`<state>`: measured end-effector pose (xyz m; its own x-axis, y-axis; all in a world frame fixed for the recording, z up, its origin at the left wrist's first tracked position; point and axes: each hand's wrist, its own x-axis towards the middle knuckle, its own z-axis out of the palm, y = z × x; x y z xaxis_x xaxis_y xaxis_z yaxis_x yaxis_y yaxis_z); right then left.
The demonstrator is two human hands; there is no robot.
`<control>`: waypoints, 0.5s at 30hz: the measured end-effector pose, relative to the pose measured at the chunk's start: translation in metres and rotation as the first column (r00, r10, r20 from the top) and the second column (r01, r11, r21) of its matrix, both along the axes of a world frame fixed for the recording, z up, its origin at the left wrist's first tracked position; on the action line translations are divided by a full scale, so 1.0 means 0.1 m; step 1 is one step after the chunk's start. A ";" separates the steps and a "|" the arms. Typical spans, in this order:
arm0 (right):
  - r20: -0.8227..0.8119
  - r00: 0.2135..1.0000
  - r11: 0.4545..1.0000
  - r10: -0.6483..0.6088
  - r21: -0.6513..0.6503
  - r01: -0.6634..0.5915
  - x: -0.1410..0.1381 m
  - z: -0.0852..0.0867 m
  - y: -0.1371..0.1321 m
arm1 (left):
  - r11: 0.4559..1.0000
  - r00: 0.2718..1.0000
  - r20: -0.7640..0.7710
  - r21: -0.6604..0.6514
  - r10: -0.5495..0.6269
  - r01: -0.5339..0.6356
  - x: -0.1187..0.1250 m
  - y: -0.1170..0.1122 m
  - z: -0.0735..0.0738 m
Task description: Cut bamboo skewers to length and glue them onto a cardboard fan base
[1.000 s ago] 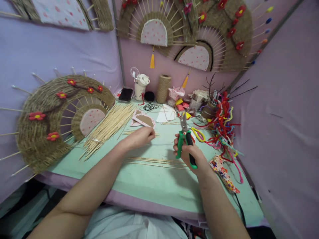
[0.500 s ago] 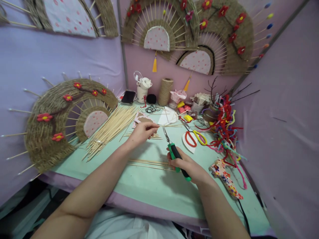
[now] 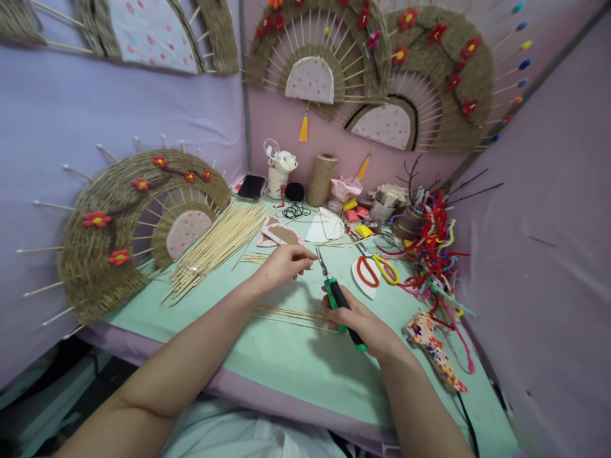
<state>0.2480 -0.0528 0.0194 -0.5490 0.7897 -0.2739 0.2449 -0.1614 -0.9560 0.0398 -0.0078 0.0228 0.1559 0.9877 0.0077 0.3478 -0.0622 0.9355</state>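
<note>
1. A cutting step seems to be in hand: the shears (image 3: 340, 300) are held over the middle of the tabletop (image 3: 281, 369), with their blades brought close to the fingertips of the left hand (image 3: 282, 264).
2. The shears' handles are wrapped by the closed fingers of the right hand (image 3: 366, 319); the blades are pointed far and slightly left. How wide the blades are parted cannot be told.
3. The left hand is curled, its thumb and forefinger drawn towards each other just beside the blade tips. Whether a thin stick is gripped there cannot be told, as the spot is too small to read.
4. Short sticks (image 3: 254, 258) are laid on the tabletop at the far left of the left hand, partly hidden by it. Long sticks (image 3: 291, 312) are laid crosswise on the near side of both hands. A large bundle (image 3: 219, 248) is spread farther left.
5. If a cut is meant, a steady left hand and a firm squeeze by the right would be called for, with fingertips kept clear of the blades.
6. The scissors (image 3: 369, 254) are left on the right side, untouched.
</note>
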 end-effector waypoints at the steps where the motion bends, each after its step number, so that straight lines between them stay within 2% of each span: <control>1: -0.006 1.000 1.000 -0.004 -0.008 0.004 0.00 0.00 0.00 | 1.000 1.000 -0.001 0.004 -0.001 0.001 -0.01 0.01 -0.02; 5: -0.018 1.000 1.000 -0.009 -0.026 0.009 0.00 -0.01 -0.01 | 1.000 1.000 0.007 0.022 -0.014 0.014 -0.02 0.02 -0.06; 15: -0.004 1.000 1.000 -0.002 -0.031 0.001 0.00 -0.04 0.00 | 1.000 1.000 0.003 0.010 -0.002 0.002 0.02 0.00 -0.05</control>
